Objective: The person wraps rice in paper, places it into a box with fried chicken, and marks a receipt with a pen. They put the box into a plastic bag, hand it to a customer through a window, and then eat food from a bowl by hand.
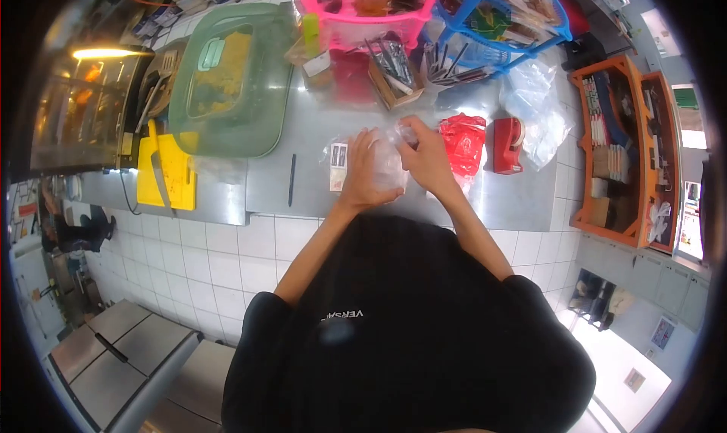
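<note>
A clear plastic bag (pixel 388 168) lies on the metal table between my two hands. Along its left side rests my left hand (pixel 362 171), fingers stretched out and the thumb spread across the lower edge. My right hand (pixel 425 156) pinches the gathered upper right part of the bag with closed fingers. What the bag contains, if anything, I cannot make out. Partly beside my left hand is a small white card with dark pictures (pixel 338 166). Just right of my right hand sits a red plastic packet (pixel 462 143).
A red tape dispenser (pixel 508 146) and clear plastic bags (pixel 536 111) are at the right. Leftward lie a black pen (pixel 292 181), a lidded green tub (pixel 261 122), and a knife (pixel 159 171) on a yellow cutting board (pixel 180 187). Pink (pixel 371 37) and blue baskets (pixel 556 31) stand behind.
</note>
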Demonstrator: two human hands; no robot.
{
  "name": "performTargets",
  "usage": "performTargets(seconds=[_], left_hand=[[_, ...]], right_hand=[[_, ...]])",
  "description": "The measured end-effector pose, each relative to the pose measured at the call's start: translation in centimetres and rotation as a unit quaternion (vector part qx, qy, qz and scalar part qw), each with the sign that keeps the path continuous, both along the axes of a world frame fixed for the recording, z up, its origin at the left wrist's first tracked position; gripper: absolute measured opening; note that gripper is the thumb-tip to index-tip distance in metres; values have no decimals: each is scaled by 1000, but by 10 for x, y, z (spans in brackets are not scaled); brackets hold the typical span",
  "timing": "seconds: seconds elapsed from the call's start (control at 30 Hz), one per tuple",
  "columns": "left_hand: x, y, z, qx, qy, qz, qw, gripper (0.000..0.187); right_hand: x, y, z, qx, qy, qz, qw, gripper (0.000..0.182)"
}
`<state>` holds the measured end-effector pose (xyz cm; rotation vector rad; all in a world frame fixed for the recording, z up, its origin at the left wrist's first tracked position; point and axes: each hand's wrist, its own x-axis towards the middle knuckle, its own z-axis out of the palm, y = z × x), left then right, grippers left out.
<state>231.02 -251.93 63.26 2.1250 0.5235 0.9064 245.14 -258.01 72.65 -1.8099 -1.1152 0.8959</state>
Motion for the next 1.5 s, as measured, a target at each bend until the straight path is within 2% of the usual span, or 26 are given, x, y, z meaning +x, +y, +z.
performTargets(seconds=[0.03, 0.1, 0.2, 0.27, 0.3, 0.37, 0.4, 0.43, 0.53, 0.63, 0.73, 0.77, 0.87, 0.9, 0.93, 0.97, 1.0, 1.03, 1.13, 1.17, 1.27, 1.3, 1.33, 1.4, 1.47, 1.5], left_hand=[[-3, 1, -10, -51, 41, -49, 997, 73], [0, -1, -26, -124, 65, -29, 990, 61], [2, -3, -36, -316, 104, 43, 942, 43], [1, -10, -53, -239, 70, 61, 967, 35], [0, -14, -61, -212, 54, 53, 974, 33], [5, -16, -73, -166, 18, 28, 986, 31], [9, -13, -67, -148, -2, 12, 989, 31], [10, -11, -61, -58, -16, 2, 998, 28], [5, -17, -51, 6, 4, -16, 1000, 35], [10, -13, -45, 53, 20, -45, 997, 42], [7, -5, -44, 0, 51, -74, 996, 51], [4, -6, -45, -28, 63, -84, 994, 54], [0, -11, -52, -108, 102, -133, 980, 64], [7, -18, -52, -186, 73, -73, 977, 74], [15, -24, -36, -261, 29, -12, 965, 84], [10, -25, -19, -53, 125, 55, 989, 84], [5, -28, -1, 153, 216, 122, 957, 84], [2, -33, -10, 131, 144, 143, 970, 70], [18, -21, -32, 51, 46, 104, 992, 54], [21, -17, -29, 31, 11, 114, 993, 39], [15, -10, -43, 113, 98, 77, 986, 25], [20, -10, -38, 164, 76, 115, 977, 16], [17, -2, -36, 111, 49, 56, 991, 13], [7, 16, -32, -1, -4, -60, 998, 9], [2, 13, -31, -290, 48, -27, 955, 30], [7, 18, -9, -171, 169, 53, 969, 35]], right_hand=[[-6, 1, 3, 4, 27, 5, 1000, 27], [-14, -4, 1, 45, 45, 61, 996, 31], [-6, -8, 19, 88, 31, -59, 994, 43], [-3, -7, 24, 75, -86, 23, 993, 51], [-7, -6, 0, 88, -167, 67, 980, 51], [-7, -5, -21, 89, -216, 136, 963, 48], [-6, -2, -23, 80, -182, 165, 966, 45], [-5, 6, -23, 74, -148, 201, 965, 43], [-32, -12, -22, 28, 0, 157, 987, 38], [-47, -32, -21, 43, -59, 267, 961, 52], [-7, -34, 29, -90, 13, 156, 984, 68], [5, -34, 49, -108, -81, 152, 979, 76], [9, -27, 0, -46, -188, 249, 949, 70], [5, -21, -52, 40, -211, 240, 947, 57], [4, -14, -32, -33, -106, 147, 983, 52], [5, -9, -9, -100, 4, 58, 993, 47], [3, -6, 6, -169, 120, -28, 978, 42], [-2, -8, -12, -170, 89, -18, 981, 32], [-49, -34, -80, -42, -71, 220, 972, 30], [-48, -37, -73, -48, -64, 219, 972, 33], [-25, -46, -26, -52, -28, 219, 974, 44], [-16, -53, -9, -42, 0, 214, 976, 49], [-6, -60, 0, -33, 28, 209, 977, 55], [18, -77, 5, -71, 87, 96, 989, 76], [32, -93, -7, -84, 97, 49, 991, 96], [35, -99, -30, -73, 75, 54, 993, 105]])
